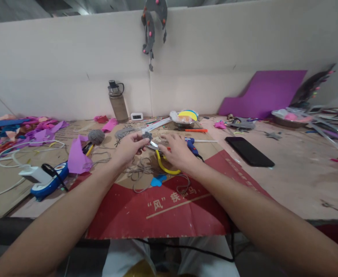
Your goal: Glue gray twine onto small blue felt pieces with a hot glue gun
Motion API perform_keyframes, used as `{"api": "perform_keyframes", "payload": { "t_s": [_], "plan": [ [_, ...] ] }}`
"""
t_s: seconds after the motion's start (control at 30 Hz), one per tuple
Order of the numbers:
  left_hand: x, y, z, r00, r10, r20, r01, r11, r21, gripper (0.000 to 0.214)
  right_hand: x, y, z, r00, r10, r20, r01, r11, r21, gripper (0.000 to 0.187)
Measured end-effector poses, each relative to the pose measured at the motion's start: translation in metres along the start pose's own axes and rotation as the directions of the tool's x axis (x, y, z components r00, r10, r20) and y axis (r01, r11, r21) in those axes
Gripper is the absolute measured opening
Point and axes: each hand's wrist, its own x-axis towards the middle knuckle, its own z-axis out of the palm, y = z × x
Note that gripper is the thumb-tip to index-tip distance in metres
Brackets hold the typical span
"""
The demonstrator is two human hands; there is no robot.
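Observation:
My left hand (130, 148) pinches a small grey felt flower (147, 135) between thumb and fingertips. To its right, my right hand (179, 150) is stretched out low over the table, fingers apart. The thumb is beside the silver blades of yellow-handled scissors (167, 169), whose handle loop curves out below the palm. Whether the thumb touches them I cannot tell. Partly hidden behind the right hand is a blue glue gun (191, 147). Grey yarn (140, 169) lies in loose loops under both hands, near a blue heart-shaped piece (158, 180).
Red-printed cardboard (157, 219) covers the table's front. At left are a yarn ball (96, 136), purple scrap (79, 157) and blue power strip (49, 184). A bottle (118, 104) and bowl (184, 120) stand behind; a phone (249, 151) lies at right.

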Motion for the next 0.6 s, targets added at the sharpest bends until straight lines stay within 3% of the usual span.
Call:
{"api": "perform_keyframes", "payload": {
  "t_s": [0.07, 0.13, 0.23, 0.3, 0.47, 0.6],
  "plan": [
    [-0.002, -0.001, 0.003, 0.999, -0.004, 0.035, 0.002, 0.998, 0.06, 0.022, 0.004, -0.003, -0.001, 1.0, -0.003, 0.01, 0.0, 0.953, 0.302, 0.032],
    [-0.005, 0.0, 0.007, 0.997, 0.0, 0.082, -0.011, 0.99, 0.137, 0.023, 0.007, -0.004, 0.0, 0.998, 0.019, 0.055, -0.043, 0.872, 0.488, 0.029],
    [-0.009, 0.002, 0.013, 0.988, 0.01, 0.153, -0.044, 0.973, 0.225, 0.022, 0.008, -0.001, 0.004, 0.992, 0.071, 0.103, -0.117, 0.826, 0.551, 0.015],
    [-0.011, 0.004, 0.014, 0.979, -0.016, 0.204, -0.019, 0.986, 0.165, 0.022, 0.008, 0.001, 0.005, 0.988, 0.114, 0.103, -0.153, 0.796, 0.586, 0.012],
    [-0.01, 0.008, 0.011, 0.932, -0.213, 0.294, 0.273, 0.945, -0.18, 0.035, 0.01, 0.003, -0.001, 0.977, 0.208, 0.049, -0.182, 0.688, 0.702, 0.013],
    [-0.006, 0.007, 0.007, 0.91, -0.287, 0.299, 0.36, 0.905, -0.227, 0.033, 0.011, 0.002, -0.004, 0.963, 0.265, 0.047, -0.211, 0.636, 0.742, 0.014]
  ]
}}
